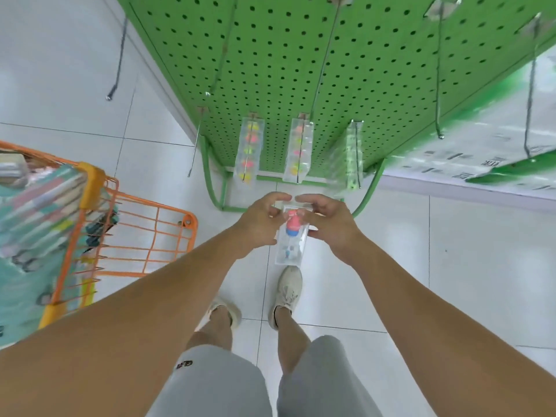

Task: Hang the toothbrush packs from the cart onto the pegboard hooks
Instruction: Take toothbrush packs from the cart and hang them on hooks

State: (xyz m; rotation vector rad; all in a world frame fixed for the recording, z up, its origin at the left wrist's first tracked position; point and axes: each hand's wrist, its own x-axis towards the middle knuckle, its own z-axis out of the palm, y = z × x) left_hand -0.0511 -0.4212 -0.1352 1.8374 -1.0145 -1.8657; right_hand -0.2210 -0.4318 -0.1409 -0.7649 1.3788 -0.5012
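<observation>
A clear toothbrush pack (291, 239) with a pink and blue figure inside hangs between my hands, just below the green pegboard (301, 70). My left hand (261, 224) grips its upper left edge and my right hand (328, 219) pinches its upper right edge. Three packs hang on the lowest row of hooks: one with coloured dots (248, 152), a second like it (298, 152), and a greenish blurred one (349, 158). The orange cart (150, 233) at the left holds several more packs (39, 218).
Bare metal hooks (439, 85) stick out of the pegboard higher up and at the left (117, 61). A printed white and green panel (481, 152) lies to the right. My feet (287, 293) stand on white floor tiles below the pack.
</observation>
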